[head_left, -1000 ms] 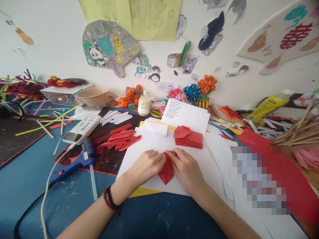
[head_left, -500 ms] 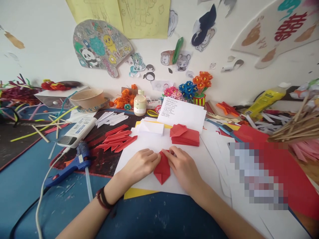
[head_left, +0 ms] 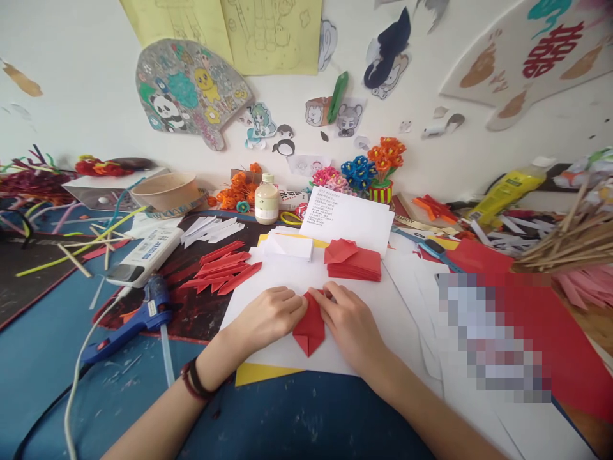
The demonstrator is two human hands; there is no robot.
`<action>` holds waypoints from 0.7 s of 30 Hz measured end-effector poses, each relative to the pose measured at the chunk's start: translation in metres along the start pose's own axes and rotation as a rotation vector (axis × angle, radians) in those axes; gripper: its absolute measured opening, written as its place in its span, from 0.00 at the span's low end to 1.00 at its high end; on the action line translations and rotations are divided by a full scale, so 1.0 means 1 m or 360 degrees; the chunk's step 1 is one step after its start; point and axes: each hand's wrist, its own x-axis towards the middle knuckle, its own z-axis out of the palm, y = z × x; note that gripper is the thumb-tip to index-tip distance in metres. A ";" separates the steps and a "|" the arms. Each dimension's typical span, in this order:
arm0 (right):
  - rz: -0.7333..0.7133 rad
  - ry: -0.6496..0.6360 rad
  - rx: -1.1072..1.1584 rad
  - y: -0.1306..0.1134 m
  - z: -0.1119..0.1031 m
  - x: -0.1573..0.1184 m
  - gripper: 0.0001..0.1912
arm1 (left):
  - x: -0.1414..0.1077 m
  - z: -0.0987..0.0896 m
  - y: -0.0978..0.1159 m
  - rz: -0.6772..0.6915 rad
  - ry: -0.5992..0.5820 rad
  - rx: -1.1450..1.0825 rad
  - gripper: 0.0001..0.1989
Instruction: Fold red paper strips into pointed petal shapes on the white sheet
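Note:
Between my hands a folded red paper [head_left: 309, 329] lies on a white sheet [head_left: 268, 351], its pointed end toward me. My left hand [head_left: 275, 316] has its fingers curled in and pinches the paper's upper left edge. At the upper right edge, my right hand [head_left: 349, 322] presses and grips the same paper with thumb and fingers. Just beyond stands a stack of red papers [head_left: 354, 268] with a folded piece on top. To its left lie a stack of white papers [head_left: 290, 248] and a pile of folded red strips [head_left: 225, 268].
On the left are a blue glue gun [head_left: 129, 326] with its cord and a white power strip [head_left: 146, 255]. A bottle [head_left: 266, 203] and a propped handwritten card [head_left: 347, 220] stand at the back. Bundled sticks [head_left: 555, 236] and a red sheet [head_left: 560, 332] are on the right.
The whole view has shifted slightly. Both hands stay on the folded red paper, with barely any change in the fingers.

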 end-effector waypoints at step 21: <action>-0.0109 0.0032 -0.0285 0.000 0.002 -0.001 0.20 | 0.000 0.001 -0.002 0.0010 -0.0031 -0.0016 0.10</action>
